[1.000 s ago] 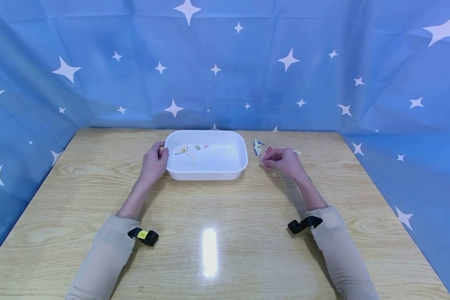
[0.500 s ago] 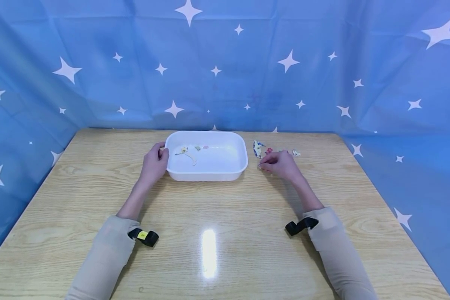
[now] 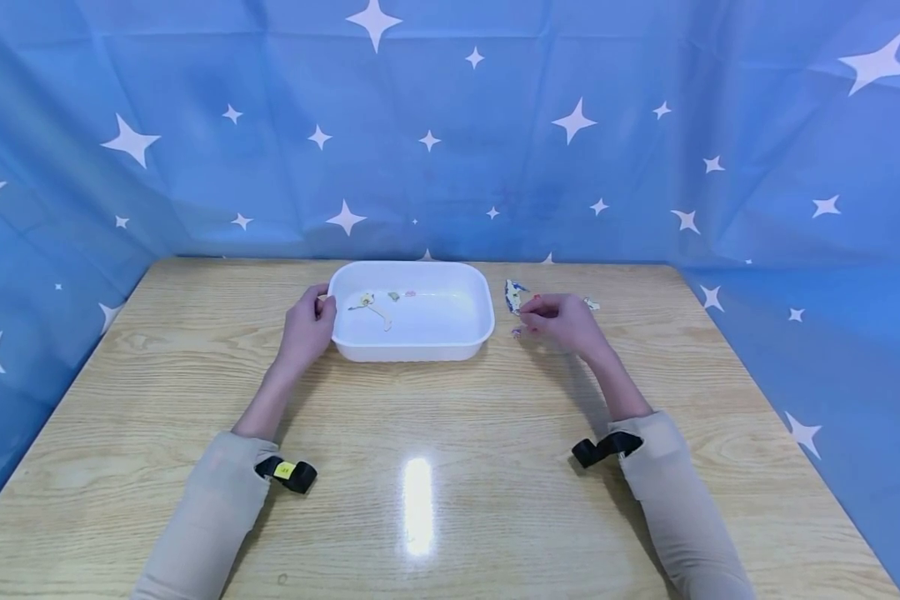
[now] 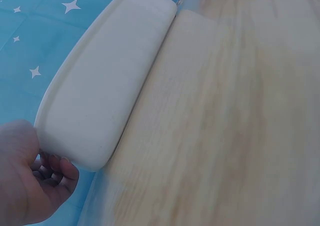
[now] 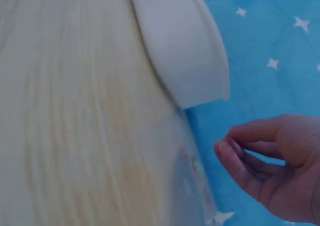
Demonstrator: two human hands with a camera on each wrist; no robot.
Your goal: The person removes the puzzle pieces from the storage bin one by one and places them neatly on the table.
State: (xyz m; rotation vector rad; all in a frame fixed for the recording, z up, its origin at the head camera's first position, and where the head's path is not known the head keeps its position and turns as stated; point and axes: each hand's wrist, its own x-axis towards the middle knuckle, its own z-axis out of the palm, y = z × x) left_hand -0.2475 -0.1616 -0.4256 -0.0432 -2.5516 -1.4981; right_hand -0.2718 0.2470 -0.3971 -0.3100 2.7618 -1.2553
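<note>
A white plastic tray [image 3: 412, 350] stands near the back of the table. My left hand [image 3: 310, 327] grips its left rim, fingers curled under the edge in the left wrist view. To the right of the tray, my right hand [image 3: 566, 321] hovers over small flat sticker-like pieces, its thumb and fingertips close together with nothing visible between them. Nearest to it are a blue-and-cream piece [image 3: 513, 297] and a tiny purple-pink piece [image 3: 517, 332]. A red piece is mostly hidden by the fingers. A pale piece [image 3: 592, 303] lies beyond the hand.
Inside the tray lie a yellowish piece with a long curved tail [image 3: 367, 300], a small green piece [image 3: 393, 296] and a pink one [image 3: 410, 293]. The wooden table [image 3: 345, 467] ends at a blue star-patterned curtain [image 3: 435, 183]. Each sleeve wears a black strap.
My right hand came slightly toward me with a tiny piece, set it down by the tray's right side, then moved back up toward the other pieces. The left hand stayed on the tray.
</note>
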